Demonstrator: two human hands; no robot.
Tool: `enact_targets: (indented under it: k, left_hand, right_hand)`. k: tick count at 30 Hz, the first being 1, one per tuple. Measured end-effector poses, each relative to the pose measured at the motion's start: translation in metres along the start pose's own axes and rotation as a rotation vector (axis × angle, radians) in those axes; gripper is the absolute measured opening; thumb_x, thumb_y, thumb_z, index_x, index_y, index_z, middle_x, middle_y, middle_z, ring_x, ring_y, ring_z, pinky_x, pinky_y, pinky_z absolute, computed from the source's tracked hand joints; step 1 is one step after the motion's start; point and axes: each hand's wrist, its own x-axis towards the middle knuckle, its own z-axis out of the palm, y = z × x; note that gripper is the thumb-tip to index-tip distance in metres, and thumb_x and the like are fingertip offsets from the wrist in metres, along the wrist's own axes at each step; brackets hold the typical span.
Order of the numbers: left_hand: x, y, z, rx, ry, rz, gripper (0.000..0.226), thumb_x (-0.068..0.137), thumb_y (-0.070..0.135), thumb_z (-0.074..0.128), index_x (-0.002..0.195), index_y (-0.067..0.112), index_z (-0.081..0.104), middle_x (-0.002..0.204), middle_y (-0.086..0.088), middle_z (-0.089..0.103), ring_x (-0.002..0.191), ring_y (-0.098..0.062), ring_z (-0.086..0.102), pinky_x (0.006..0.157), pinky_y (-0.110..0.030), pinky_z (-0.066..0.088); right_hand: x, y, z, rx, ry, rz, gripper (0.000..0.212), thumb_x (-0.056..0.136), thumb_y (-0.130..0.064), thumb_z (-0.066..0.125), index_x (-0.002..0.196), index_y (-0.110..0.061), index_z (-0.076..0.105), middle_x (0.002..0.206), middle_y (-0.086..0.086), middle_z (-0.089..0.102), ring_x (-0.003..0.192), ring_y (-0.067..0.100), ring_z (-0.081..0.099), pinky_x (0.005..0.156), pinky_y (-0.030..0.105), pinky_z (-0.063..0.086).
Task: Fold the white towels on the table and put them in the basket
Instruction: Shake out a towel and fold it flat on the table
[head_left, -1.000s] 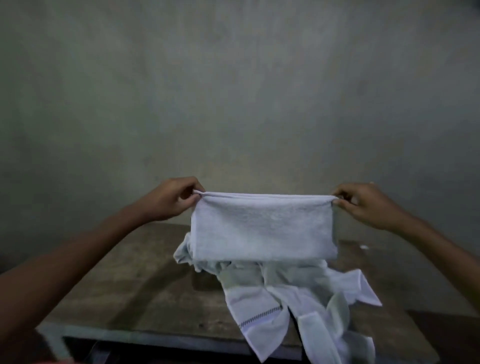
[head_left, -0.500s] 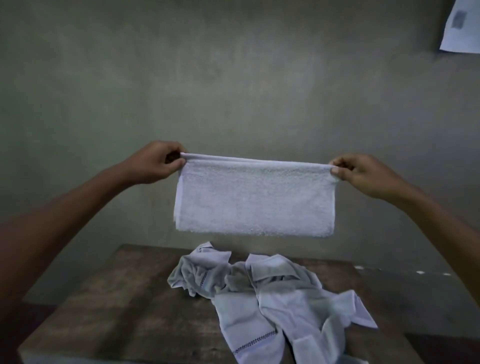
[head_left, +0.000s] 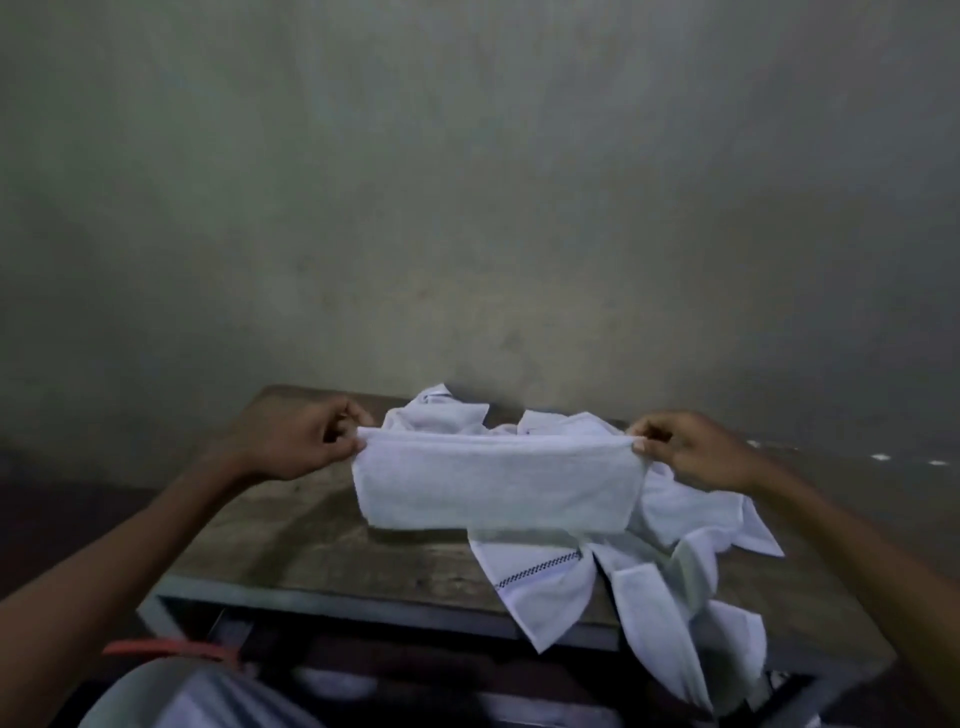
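A folded towel (head_left: 493, 486) was pinched taut (mid-frame, over the worktop (head_left: 311, 545)) between left grip (head_left: 291, 441) and right grip (head_left: 696, 452).

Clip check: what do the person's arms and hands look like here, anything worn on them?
Two bare hands, no gloves: left hand and right hand. The left forearm and right forearm are uncovered as far as the frame shows: no sleeve, watch or bracelet visible. Rings are too small to rule out in this dim picture.
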Motion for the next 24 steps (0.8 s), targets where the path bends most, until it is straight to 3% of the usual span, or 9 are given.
enact_targets:
  k: [1, 3, 7, 11, 16, 18, 20, 22, 24]
  left_hand:
    - [-0.002, -0.007, 0.010, -0.064, -0.057, -0.017, 0.014, 0.087, 0.026, 0.063, 0.099, 0.026, 0.057, 0.068, 0.014, 0.064, 0.063, 0.004, 0.058, 0.067, -0.015, 0.048]
    - [-0.005, -0.018, 0.030, -0.188, -0.173, -0.043, 0.018, 0.090, 0.009, 0.060, 0.103, 0.018, 0.054, 0.060, 0.009, 0.056, 0.058, 0.000, 0.049, 0.063, -0.017, 0.042]
    - [0.002, -0.047, 0.073, -0.280, -0.191, -0.069, 0.023, 0.091, 0.007, 0.057, 0.110, 0.016, 0.048, 0.060, 0.001, 0.047, 0.059, -0.011, 0.043, 0.059, -0.022, 0.038]
    - [0.019, -0.071, 0.122, -0.224, -0.121, -0.180, 0.021, 0.090, 0.007, 0.057, 0.098, 0.023, 0.047, 0.057, 0.010, 0.051, 0.052, 0.000, 0.045, 0.060, -0.027, 0.040]
    - [0.043, -0.074, 0.158, -0.161, 0.017, -0.245, 0.011, 0.088, 0.008, 0.055, 0.090, 0.016, 0.049, 0.068, -0.002, 0.056, 0.058, -0.007, 0.049, 0.059, -0.027, 0.038]
    - [0.046, -0.070, 0.164, -0.180, 0.073, -0.241, 0.013, 0.087, 0.003, 0.054, 0.090, 0.013, 0.046, 0.069, -0.008, 0.057, 0.057, -0.008, 0.049, 0.058, -0.022, 0.038]
    - [0.045, -0.068, 0.171, -0.232, 0.098, -0.291, 0.016, 0.088, 0.004, 0.051, 0.093, 0.017, 0.043, 0.072, -0.008, 0.057, 0.059, -0.012, 0.054, 0.062, -0.028, 0.045]
    - [0.039, -0.062, 0.179, -0.133, 0.198, -0.394, 0.013, 0.088, 0.017, 0.049, 0.101, 0.016, 0.047, 0.086, -0.011, 0.059, 0.076, -0.025, 0.058, 0.072, -0.039, 0.049]
    - [0.032, -0.043, 0.190, 0.061, 0.331, -0.363, 0.033, 0.083, 0.030, 0.042, 0.106, 0.010, 0.056, 0.098, -0.013, 0.059, 0.089, -0.033, 0.055, 0.078, -0.043, 0.047]
  right_hand:
    - [-0.002, 0.004, 0.011, -0.011, -0.027, 0.007, 0.008, 0.090, -0.014, 0.062, 0.087, -0.020, 0.066, 0.076, -0.009, 0.065, 0.065, -0.012, 0.056, 0.063, 0.010, 0.040]
    - [0.000, 0.016, 0.032, 0.002, -0.089, 0.016, 0.007, 0.091, -0.014, 0.060, 0.091, -0.016, 0.067, 0.075, -0.012, 0.063, 0.069, -0.013, 0.055, 0.064, 0.009, 0.039]
    - [0.022, 0.046, 0.074, 0.009, -0.206, 0.101, 0.010, 0.093, -0.016, 0.056, 0.092, -0.018, 0.067, 0.083, -0.015, 0.063, 0.074, -0.004, 0.057, 0.067, 0.006, 0.042]
    - [0.044, 0.077, 0.110, 0.005, -0.161, 0.188, 0.011, 0.091, -0.019, 0.060, 0.083, -0.026, 0.061, 0.086, -0.013, 0.065, 0.083, 0.009, 0.060, 0.081, 0.028, 0.049]
    - [0.059, 0.093, 0.129, -0.070, 0.002, 0.212, 0.027, 0.091, -0.020, 0.059, 0.072, -0.036, 0.049, 0.072, -0.020, 0.057, 0.073, 0.009, 0.056, 0.079, 0.034, 0.046]
    - [0.060, 0.097, 0.134, -0.091, 0.015, 0.242, 0.025, 0.091, -0.022, 0.059, 0.072, -0.035, 0.049, 0.071, -0.020, 0.056, 0.075, 0.013, 0.057, 0.083, 0.038, 0.046]
    - [0.058, 0.093, 0.138, -0.144, 0.071, 0.246, 0.019, 0.090, -0.022, 0.059, 0.074, -0.030, 0.052, 0.072, -0.016, 0.056, 0.078, 0.018, 0.058, 0.083, 0.043, 0.047]
    - [0.050, 0.080, 0.145, -0.215, 0.256, 0.221, 0.009, 0.087, -0.019, 0.057, 0.078, -0.020, 0.058, 0.078, -0.003, 0.060, 0.082, 0.026, 0.058, 0.080, 0.045, 0.046]
    - [0.037, 0.054, 0.163, -0.327, 0.446, 0.165, 0.007, 0.084, -0.019, 0.053, 0.084, -0.017, 0.059, 0.085, 0.005, 0.060, 0.083, 0.030, 0.055, 0.076, 0.043, 0.040]
